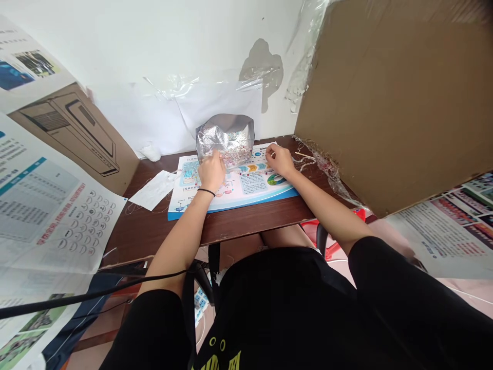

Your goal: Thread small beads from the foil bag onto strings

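"Brown desk (246, 221), white wall (173, 41) behind at 12 o'clock. Clock's from the wearer. How far along is it?"

"Mid-job, I'd judge. Silver bag (227, 126) sits just left of 12, on the printed sheet (252, 185), with plenty of small beads (239, 154) in it. So lots left, probably."

"Anything done?"

"Tiny reddish bits lie roughly in line on the sheet, between the hands. Strung or loose, can't tell. No count possible."

"Grip?"

"Left hand (211, 172) at the bag's 7 o'clock, fingers down by the beads; tips hidden, can't say if they're pinching. Right hand (280, 160) at the bag's 4 o'clock, fingers curled, thumb near index; whatever's between is too small to tell."

"Rest of the surface?"

"White paper scrap (154, 190) near 10, loose threads (306, 159) near 1, just beyond the right hand."

"Room?"

"Big cardboard box (393, 103) at 2, carton with a computer tower printed on it (73, 133) at 10. Grey patch (260, 67) on the wall at 12."
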A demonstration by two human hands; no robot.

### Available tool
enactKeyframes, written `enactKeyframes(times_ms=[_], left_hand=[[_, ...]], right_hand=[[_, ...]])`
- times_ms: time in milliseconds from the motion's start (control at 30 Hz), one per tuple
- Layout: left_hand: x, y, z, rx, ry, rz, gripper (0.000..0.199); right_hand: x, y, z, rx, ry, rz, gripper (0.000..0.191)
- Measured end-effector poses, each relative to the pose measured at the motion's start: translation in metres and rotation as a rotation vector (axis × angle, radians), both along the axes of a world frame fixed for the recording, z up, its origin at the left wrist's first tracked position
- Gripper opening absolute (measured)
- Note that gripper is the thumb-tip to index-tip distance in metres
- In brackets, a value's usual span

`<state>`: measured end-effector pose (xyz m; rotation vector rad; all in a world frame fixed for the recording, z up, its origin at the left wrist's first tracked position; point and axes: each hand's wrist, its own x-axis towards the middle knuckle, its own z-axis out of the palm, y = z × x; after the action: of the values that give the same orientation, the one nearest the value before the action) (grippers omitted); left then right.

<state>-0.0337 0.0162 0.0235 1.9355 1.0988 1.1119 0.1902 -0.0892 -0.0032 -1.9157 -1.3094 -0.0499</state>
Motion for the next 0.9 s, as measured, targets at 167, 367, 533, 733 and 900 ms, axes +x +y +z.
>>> enactKeyframes(times_ms=[167, 367, 533, 733, 900], left_hand=[[-0.001, -0.002, 0.006, 0.125, 0.266, 0.096, 0.012], [0.0, 0.018, 0.001, -0.011, -0.148, 0.146, 0.025], [0.007, 0.017, 0.002, -0.226, -0.447, 0.079, 0.029], [0.006, 0.009, 0.017, -0.387, -0.622, 0.124, 0.027], [0.003, 0.012, 0.018, -0.433, -0.676, 0.151, 0.026]], right_hand=[[0.004, -0.002, 0.001, -0.046, -0.069, -0.08, 0.017], [0.001, -0.002, -0.001, -0.135, -0.083, -0.038, 0.014], [0.0, 0.0, -0.004, -0.175, -0.067, 0.037, 0.02], [0.001, 0.001, -0.004, -0.158, -0.112, 0.068, 0.023], [0.002, 0.001, -0.002, -0.213, -0.227, 0.073, 0.023]])
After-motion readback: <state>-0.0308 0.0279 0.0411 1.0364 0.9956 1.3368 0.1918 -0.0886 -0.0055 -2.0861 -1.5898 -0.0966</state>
